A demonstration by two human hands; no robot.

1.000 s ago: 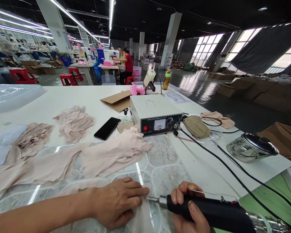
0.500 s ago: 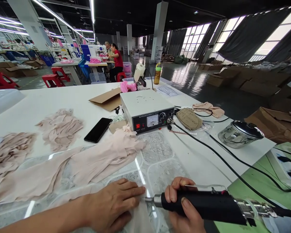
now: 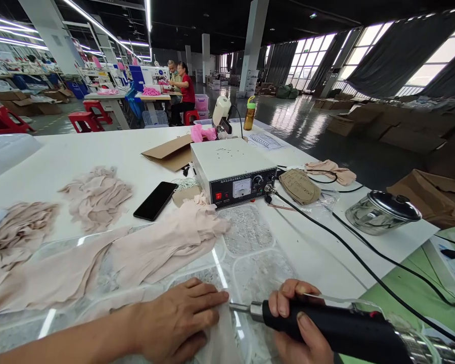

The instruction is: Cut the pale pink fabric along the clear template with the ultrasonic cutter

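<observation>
My left hand point(image 3: 182, 318) lies palm down, fingers stretched out and loosely spread, on a strip of thin beige fabric point(image 3: 222, 338) over the glossy marbled mat point(image 3: 250, 232). Wrapped round the black handle of an ultrasonic handpiece point(image 3: 326, 323) is my right hand point(image 3: 299, 323). Its slim metal tip points left and ends just beside my left fingertips. Whether the tip touches the fabric, I cannot tell. Behind my left hand, more layered beige fabric pieces point(image 3: 167, 237) spread across the mat.
A white control box point(image 3: 235, 172) with a meter and knobs stands behind the mat. Its black cable point(image 3: 337, 235) runs right to the handpiece. A phone point(image 3: 155, 201), a fabric heap point(image 3: 98, 199), a lidded glass pot point(image 3: 379, 212) and a bottle point(image 3: 249, 115) are around. Two people sit far back.
My right hand has shifted slightly right with the handpiece, and more of its metal tip shows. My left hand stays in place on the fabric. The view has turned slightly left.
</observation>
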